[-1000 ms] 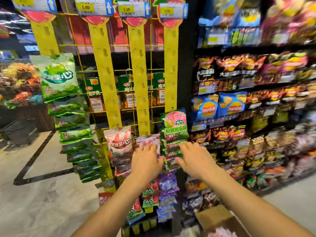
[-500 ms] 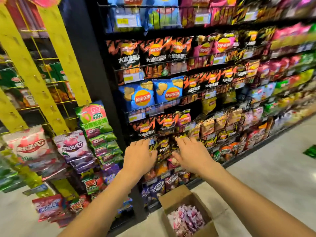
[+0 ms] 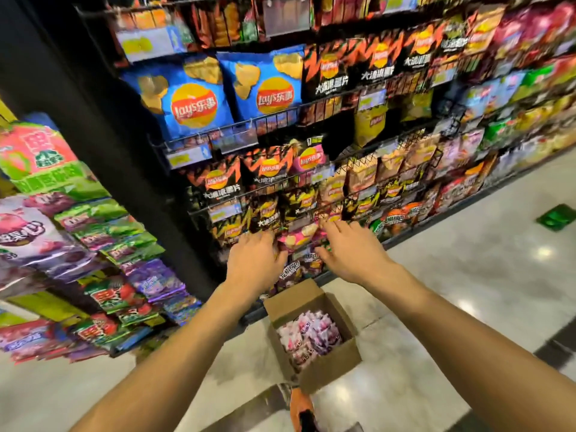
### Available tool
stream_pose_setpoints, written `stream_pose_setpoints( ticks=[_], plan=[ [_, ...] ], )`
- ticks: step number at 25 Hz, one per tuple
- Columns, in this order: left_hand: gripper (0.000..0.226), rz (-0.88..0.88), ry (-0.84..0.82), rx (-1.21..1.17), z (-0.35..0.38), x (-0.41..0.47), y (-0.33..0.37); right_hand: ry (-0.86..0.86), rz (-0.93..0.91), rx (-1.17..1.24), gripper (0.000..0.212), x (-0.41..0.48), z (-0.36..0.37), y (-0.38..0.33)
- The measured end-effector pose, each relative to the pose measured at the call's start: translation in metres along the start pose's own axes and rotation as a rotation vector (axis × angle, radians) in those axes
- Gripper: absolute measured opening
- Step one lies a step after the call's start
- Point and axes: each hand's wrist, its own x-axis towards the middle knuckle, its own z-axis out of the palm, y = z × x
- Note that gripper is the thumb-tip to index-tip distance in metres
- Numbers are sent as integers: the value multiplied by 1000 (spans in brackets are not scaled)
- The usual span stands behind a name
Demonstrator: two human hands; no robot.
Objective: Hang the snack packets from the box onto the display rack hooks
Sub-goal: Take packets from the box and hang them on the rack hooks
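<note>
An open cardboard box (image 3: 324, 366) stands on the floor below my hands, filled with several pink and purple snack packets (image 3: 308, 336). My left hand (image 3: 254, 260) and my right hand (image 3: 352, 252) are stretched forward above the box, fingers spread and holding nothing. The display rack's hanging packets (image 3: 93, 238), green, purple and pink, fill the left edge of the view; its yellow hook strips are nearly out of frame.
A black wire shelving unit (image 3: 311, 169) packed with chip bags stands straight ahead, beyond my hands. A black upright post (image 3: 103, 145) separates it from the rack. Pale polished floor (image 3: 467, 291) stretches to the right, with a green marker (image 3: 556, 216) on it.
The view has swung right and down, from the hook rack to the chip shelves and the box. Both hands left the hung packets and now hover empty above the box.
</note>
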Motion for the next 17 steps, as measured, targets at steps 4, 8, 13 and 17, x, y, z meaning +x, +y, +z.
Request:
stream_pose_setpoints(
  ticks=[4,8,13,17],
  plan=[
    [56,-30,-57,-79,37,53,-1,-73,-17,-33,59,45,27,18],
    [56,-85,-111,-99,78,91,-8,-187,-20,-43,60,88,61,31],
    [51,-196,-267,-117,136,113,-18,-322,-107,14,57,126,115,50],
    [59,-321,-346,-129,189,118,-20,-391,-208,-19,53,148,162,71]
  ],
)
